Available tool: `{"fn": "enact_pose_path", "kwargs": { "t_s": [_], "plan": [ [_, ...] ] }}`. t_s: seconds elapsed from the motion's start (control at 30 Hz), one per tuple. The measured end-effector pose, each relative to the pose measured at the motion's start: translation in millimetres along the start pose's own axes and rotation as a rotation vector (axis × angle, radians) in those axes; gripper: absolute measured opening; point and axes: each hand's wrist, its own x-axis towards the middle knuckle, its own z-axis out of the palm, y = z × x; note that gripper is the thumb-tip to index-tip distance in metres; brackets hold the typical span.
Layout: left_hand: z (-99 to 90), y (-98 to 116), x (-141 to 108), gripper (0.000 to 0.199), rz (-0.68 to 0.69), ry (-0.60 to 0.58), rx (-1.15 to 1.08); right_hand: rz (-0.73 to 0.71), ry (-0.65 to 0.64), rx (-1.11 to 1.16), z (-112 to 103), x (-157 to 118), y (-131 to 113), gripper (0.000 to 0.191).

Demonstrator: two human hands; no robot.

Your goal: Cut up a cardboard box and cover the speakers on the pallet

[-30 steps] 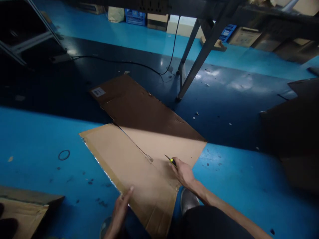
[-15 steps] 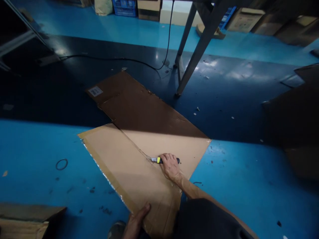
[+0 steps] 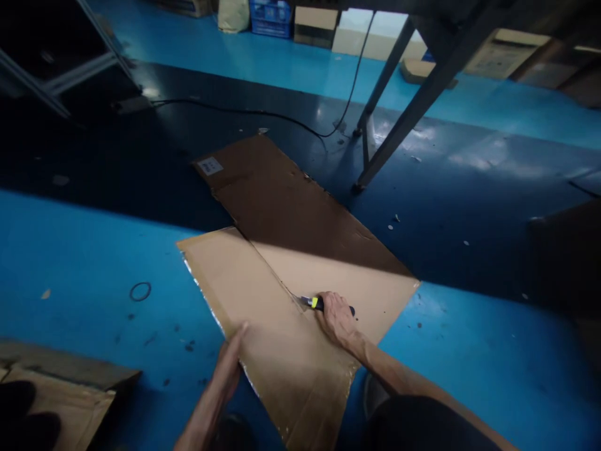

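A large flattened cardboard sheet (image 3: 263,275) lies on the blue floor, its far part in shadow and a white label near its far end. My right hand (image 3: 337,318) is closed round a black and yellow utility knife (image 3: 315,303), whose blade points left and touches the cardboard at the end of a long slit. At the sheet's left edge is my left hand (image 3: 233,351), its thumb on top of the cardboard; its other fingers are hidden beneath the edge or blurred.
Metal table legs (image 3: 399,119) stand beyond the sheet, with a black cable (image 3: 263,113) on the floor. An open cardboard box (image 3: 61,388) sits at the lower left. Boxes and a blue crate (image 3: 271,17) line the back. A dark ring (image 3: 140,291) lies left of the sheet.
My left hand has moved forward along the sheet's left edge. The knife still touches the slit's end in my right hand. The view has shifted, so the scene sits further right.
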Motion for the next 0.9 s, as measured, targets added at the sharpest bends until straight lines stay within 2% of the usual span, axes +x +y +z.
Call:
{"fn": "enact_pose_path", "kwargs": {
  "t_s": [0.07,0.13,0.3,0.4,0.67,0.8,0.9],
  "plan": [
    [1.9,20.1,18.1,0.061,0.098,0.083,-0.017,-0.011,-0.068,0.033,-3.7,7.7,-5.0,0.028],
    [-0.1,32.6,25.7,0.057,0.172,0.121,0.021,-0.010,-0.147,0.078,-5.8,17.0,-11.2,0.023],
    [-11.2,45.2,9.9,0.055,0.395,0.183,0.213,0.121,-0.283,0.203,-11.3,41.0,-24.2,0.023],
    [-13.5,47.9,1.2,0.054,0.493,0.176,0.293,0.204,-0.341,0.281,-19.9,50.9,-31.1,0.022],
    [-24.0,49.3,7.7,0.052,0.576,0.109,0.342,0.253,-0.488,0.452,-47.6,57.9,-61.5,0.015],
    [-29.0,52.2,8.9,0.054,0.593,0.078,0.335,0.230,-0.565,0.445,-53.4,56.1,-74.9,0.018],
    [-29.0,51.6,6.8,0.054,0.600,0.044,0.331,0.185,-0.606,0.386,-59.7,57.7,-75.4,0.018]
  ]
}}
